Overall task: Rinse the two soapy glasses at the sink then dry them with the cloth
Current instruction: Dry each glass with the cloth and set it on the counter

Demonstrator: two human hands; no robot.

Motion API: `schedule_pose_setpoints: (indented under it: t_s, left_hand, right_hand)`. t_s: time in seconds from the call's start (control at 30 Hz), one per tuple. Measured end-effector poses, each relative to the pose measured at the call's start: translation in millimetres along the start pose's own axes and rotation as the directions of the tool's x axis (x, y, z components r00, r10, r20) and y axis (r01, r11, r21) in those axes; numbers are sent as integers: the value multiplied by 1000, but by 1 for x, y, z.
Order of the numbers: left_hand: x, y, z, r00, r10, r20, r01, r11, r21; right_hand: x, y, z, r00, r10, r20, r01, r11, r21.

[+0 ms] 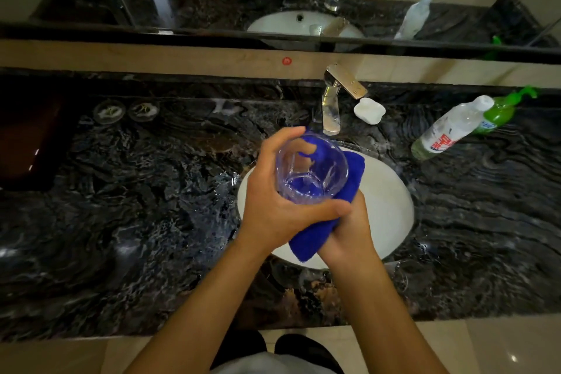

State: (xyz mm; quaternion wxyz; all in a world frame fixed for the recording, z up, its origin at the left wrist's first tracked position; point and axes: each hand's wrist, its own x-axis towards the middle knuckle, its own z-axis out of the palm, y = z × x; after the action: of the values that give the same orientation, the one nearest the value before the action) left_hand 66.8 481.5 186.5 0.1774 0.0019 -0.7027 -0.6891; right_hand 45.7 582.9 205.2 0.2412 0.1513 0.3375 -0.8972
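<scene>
A person stands at a dark marble counter (pixel 121 206). The left hand (pixel 273 209) wraps its fingers around one clear glass (pixel 312 173), held above the white sink (pixel 391 209), mouth tilted toward the camera, long axis running toward twelve o'clock. At four o'clock of the glass, the right hand (pixel 353 231) clamps one blue cloth (pixel 318 237) against its wall. A second glass cannot be made out for certain. Two bottles (pixel 449 130) lie at two o'clock.

glass (pixel 312 174): clear, mouth up, held over sink (pixel 391 200) | cloth (pixel 321 231): blue, wrapped around glass
</scene>
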Motion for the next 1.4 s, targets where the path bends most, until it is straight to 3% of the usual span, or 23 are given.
schedule_pose_setpoints:
  t_s: [0.1,0.23,0.33,0.43,0.5,0.6,0.7,0.77,0.87,1.03,1.13,1.2,1.27,1.33,1.4]
  left_hand:
    - [2,5,-7,995,41,86,-53,988,148]
    - [2,7,-11,983,130,129,-157,959,235]
    - [1,7,-12,980,152,127,-181,948,260]
    - [-2,3,-9,980,180,83,-196,946,258]
    - [-4,1,-6,982,184,44,-189,954,234]
    - [-9,1,-1,985,168,23,-169,963,210]
    - [-12,0,-2,984,180,3,-175,954,244]
    - [-13,-2,-5,983,184,-23,-172,949,263]
    - [-14,-1,-6,985,171,-26,-160,957,241]
    - [-11,2,-4,998,62,-25,-55,979,196]
    - [-10,-2,-10,996,-84,-14,85,970,226]
    - [-11,-7,-14,987,-160,4,153,953,262]
    - [-10,-9,-15,982,-184,37,163,933,322]
    - [-8,-8,-13,988,-142,66,104,910,402]
    - [-9,-7,-13,995,-52,85,9,898,441]
  right_hand:
    - [-4,-6,-2,998,35,51,-36,999,25]
    - [-5,-7,-6,979,200,39,-202,979,31]
    - [-5,-11,-8,976,218,-10,-218,972,-89]
    - [-3,-12,-12,979,120,-162,-163,944,-286]
    - [0,-9,-15,975,123,-183,-168,953,-252]
    - [1,-7,-18,961,267,-77,-268,963,-8]
    - [1,-10,-17,957,289,-32,-290,954,-74]
    - [2,-10,-16,968,204,-148,-238,934,-267]
    - [-2,-9,-15,957,-34,-287,-116,865,-488]
    - [-17,-7,-11,897,-267,-353,83,885,-458]
    - [-25,-21,-5,869,-358,-342,215,895,-391]
    - [-31,-29,-2,855,-499,-142,346,753,-559]
    - [-34,-30,-2,795,-578,183,474,402,-783]
    - [-30,-21,-5,775,-491,398,495,80,-865]
    - [-27,-14,-3,825,-331,457,440,-129,-889]
